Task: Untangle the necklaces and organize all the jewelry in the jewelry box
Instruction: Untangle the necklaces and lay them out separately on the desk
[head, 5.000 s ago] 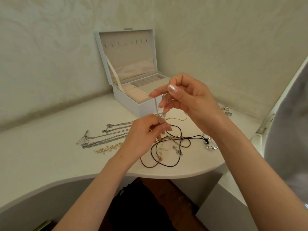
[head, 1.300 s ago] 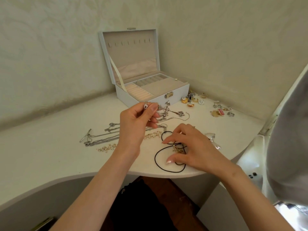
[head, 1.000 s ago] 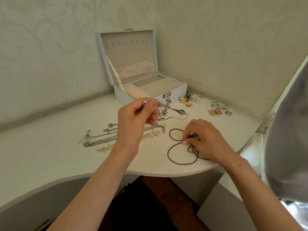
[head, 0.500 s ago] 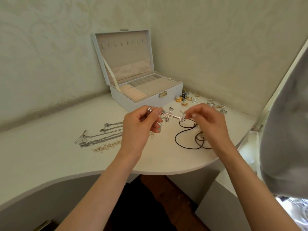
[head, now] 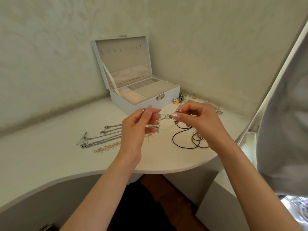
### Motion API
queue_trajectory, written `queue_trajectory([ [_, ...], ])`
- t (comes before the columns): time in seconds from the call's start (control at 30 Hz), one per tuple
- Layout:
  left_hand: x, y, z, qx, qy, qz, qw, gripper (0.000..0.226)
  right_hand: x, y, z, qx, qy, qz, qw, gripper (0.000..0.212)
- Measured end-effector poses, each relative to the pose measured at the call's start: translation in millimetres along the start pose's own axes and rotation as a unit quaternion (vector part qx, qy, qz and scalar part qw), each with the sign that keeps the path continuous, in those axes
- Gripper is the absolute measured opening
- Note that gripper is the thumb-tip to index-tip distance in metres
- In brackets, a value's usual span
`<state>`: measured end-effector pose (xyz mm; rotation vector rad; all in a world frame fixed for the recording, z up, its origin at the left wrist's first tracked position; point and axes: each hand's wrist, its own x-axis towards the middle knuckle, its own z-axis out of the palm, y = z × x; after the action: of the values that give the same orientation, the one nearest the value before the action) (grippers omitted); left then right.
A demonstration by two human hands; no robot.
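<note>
Right grip (head: 200, 120) is up off the cord (head: 173, 140) now, pinching the chain (head: 164, 116); left grip (head: 141, 125) pinches its clasp. Chain spans between grips, box (head: 143, 104) beyond. Step: untangling. Next, likely: ease chain clear of cord.

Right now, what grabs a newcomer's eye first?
The left hand and right hand, mid-frame, pinch a silver charm chain stretched between them. Behind stands the white jewelry box, lid open. Silver chains lie at the left, a black cord necklace under the right hand.
</note>
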<state>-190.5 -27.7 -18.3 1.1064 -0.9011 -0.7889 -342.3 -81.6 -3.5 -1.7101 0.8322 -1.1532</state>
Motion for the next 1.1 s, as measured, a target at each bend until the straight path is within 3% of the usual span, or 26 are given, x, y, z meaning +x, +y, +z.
queue_trajectory([
  [0.27,0,12,-19,-0.155,-0.022,-0.079,0.985,0.02,-6,-5,-2,0.185,0.011,0.044,0.982,0.018],
  [0.4,-2,16,-35,-0.244,-0.027,-0.085,0.966,0.019,-8,-2,1,0.158,0.027,0.043,0.986,0.013],
  [0.8,-11,2,-85,-0.252,0.041,-0.07,0.964,0.027,-16,14,29,0.143,0.052,0.095,0.984,0.01],
  [1.1,-11,-10,-127,-0.129,0.105,-0.019,0.986,0.018,-17,25,39,0.118,0.071,0.079,0.987,0.012],
])
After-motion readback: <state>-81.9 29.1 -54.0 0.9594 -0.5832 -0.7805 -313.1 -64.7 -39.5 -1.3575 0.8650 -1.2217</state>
